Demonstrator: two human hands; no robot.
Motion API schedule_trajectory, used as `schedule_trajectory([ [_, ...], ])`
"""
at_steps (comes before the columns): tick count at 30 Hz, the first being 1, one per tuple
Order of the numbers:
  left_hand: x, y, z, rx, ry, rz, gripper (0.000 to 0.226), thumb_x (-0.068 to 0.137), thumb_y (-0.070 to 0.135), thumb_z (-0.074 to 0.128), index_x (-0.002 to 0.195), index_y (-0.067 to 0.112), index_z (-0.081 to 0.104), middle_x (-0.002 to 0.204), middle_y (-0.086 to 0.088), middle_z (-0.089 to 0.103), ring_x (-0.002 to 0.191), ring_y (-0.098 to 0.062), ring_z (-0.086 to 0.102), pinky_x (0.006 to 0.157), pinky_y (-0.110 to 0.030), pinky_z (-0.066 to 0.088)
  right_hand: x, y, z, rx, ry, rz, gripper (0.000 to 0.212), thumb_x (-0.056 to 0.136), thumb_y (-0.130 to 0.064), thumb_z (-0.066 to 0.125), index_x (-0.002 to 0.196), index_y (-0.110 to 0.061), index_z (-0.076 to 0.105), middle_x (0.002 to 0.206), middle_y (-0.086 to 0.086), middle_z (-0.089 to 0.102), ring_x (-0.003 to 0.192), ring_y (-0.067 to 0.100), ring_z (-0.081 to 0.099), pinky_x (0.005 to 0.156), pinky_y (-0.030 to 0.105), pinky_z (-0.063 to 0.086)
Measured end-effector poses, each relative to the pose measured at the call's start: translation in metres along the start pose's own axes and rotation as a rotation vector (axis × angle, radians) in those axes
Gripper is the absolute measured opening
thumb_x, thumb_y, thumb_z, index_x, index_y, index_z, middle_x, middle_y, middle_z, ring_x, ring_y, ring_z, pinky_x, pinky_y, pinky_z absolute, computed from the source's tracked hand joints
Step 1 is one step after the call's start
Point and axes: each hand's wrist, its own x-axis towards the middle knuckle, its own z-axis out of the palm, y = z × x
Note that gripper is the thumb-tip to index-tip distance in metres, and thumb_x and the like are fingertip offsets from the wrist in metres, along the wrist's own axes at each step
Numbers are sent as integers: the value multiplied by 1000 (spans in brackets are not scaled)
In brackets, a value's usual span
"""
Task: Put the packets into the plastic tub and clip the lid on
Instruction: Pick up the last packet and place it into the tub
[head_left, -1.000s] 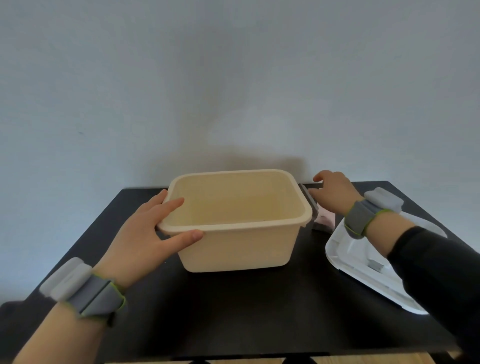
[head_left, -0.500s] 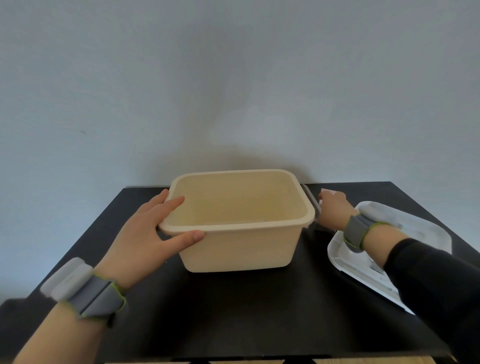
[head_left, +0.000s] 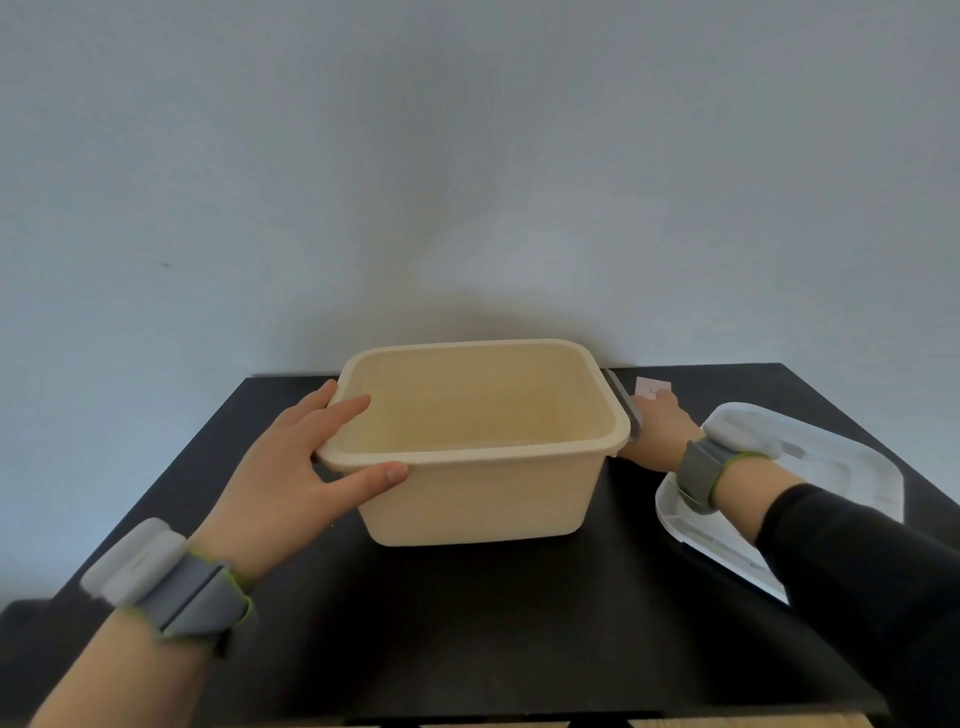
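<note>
An empty cream plastic tub (head_left: 483, 499) stands in the middle of the black table. My left hand (head_left: 306, 467) grips its near left corner, thumb on the outside wall and fingers over the rim. My right hand (head_left: 657, 426) reaches behind the tub's right side, low on the table, partly hidden by the rim. Its fingers close on a pale pink packet (head_left: 652, 387), whose top edge shows just beyond the fingertips. The white lid (head_left: 831, 478) lies flat to the right, under my right forearm.
A grey clip (head_left: 621, 402) hangs on the tub's right rim, next to my right hand. The black table (head_left: 493, 623) meets a plain wall at the back. Both wrists carry grey bands with white sensor blocks.
My right hand has come down and nearer, from the back of the table to beside the tub's right rim, and the packet now shows at its fingertips. My left hand has stayed on the tub.
</note>
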Motion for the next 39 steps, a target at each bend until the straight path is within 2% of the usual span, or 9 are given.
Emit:
schedule_trajectory([
  [6, 0, 0, 0, -2, 2, 0, 91, 44, 85, 56, 126, 46, 46, 145, 19, 30, 125, 7, 27, 102, -24, 22, -1, 2, -3, 56, 11, -25, 52, 86, -20, 60, 133, -5, 45, 140, 22, 37, 125, 40, 44, 105, 45, 40],
  [11, 0, 0, 0, -8, -4, 12, 86, 48, 77, 60, 126, 44, 47, 146, 16, 30, 126, 8, 26, 102, -23, 22, 3, -3, -6, 59, 10, -38, 44, 89, -19, 51, 132, -6, 47, 136, 20, 46, 119, 35, 51, 104, 38, 42],
  [16, 0, -1, -1, -1, -5, 12, 88, 48, 78, 59, 127, 43, 47, 147, 15, 30, 127, 6, 25, 103, -24, 22, 5, 2, -11, 212, 148, -95, 40, 87, -11, 53, 127, -5, 55, 125, 20, 57, 109, 33, 57, 84, 30, 43],
  [21, 1, -1, 0, 1, 1, 6, 93, 43, 86, 55, 126, 45, 47, 146, 16, 30, 127, 7, 25, 103, -25, 22, 7, 1, -17, 394, 242, -93, 47, 90, -20, 48, 136, -13, 50, 134, 18, 54, 119, 33, 53, 96, 34, 42],
  [25, 1, -2, 1, -3, 0, 2, 93, 42, 86, 55, 125, 46, 47, 146, 17, 30, 126, 8, 26, 103, -25, 23, 6, -2, -25, 465, 283, -131, 47, 89, -25, 49, 135, -17, 51, 130, 13, 59, 90, 18, 55, 82, 24, 38],
  [32, 1, -1, 0, -9, -4, 3, 91, 43, 85, 56, 125, 47, 47, 147, 17, 29, 127, 5, 27, 104, -26, 22, 7, -12, -41, 585, 321, -182, 49, 84, -20, 52, 133, -19, 54, 126, 7, 60, 85, 14, 48, 81, 22, 36],
  [36, 0, -1, 0, -8, -7, 3, 92, 43, 85, 56, 125, 46, 47, 146, 17, 29, 127, 5, 26, 104, -27, 22, 6, -17, -49, 622, 362, -205, 47, 83, -19, 53, 130, -19, 57, 96, -2, 57, 68, 6, 52, 61, 11, 39],
  [37, 1, 0, 0, -7, -7, 3, 92, 43, 85, 56, 126, 45, 47, 147, 16, 30, 128, 4, 26, 104, -27, 22, 5, -19, -51, 632, 368, -212, 48, 82, -18, 54, 130, -19, 57, 93, -3, 56, 70, 8, 56, 64, 14, 43],
  [39, 1, 0, 0, -2, -5, 4, 92, 43, 84, 56, 126, 44, 47, 147, 15, 30, 129, 4, 26, 105, -26, 22, 3, -21, -55, 655, 362, -227, 49, 81, -18, 54, 129, -18, 58, 90, -4, 57, 84, 22, 65, 80, 31, 53],
])
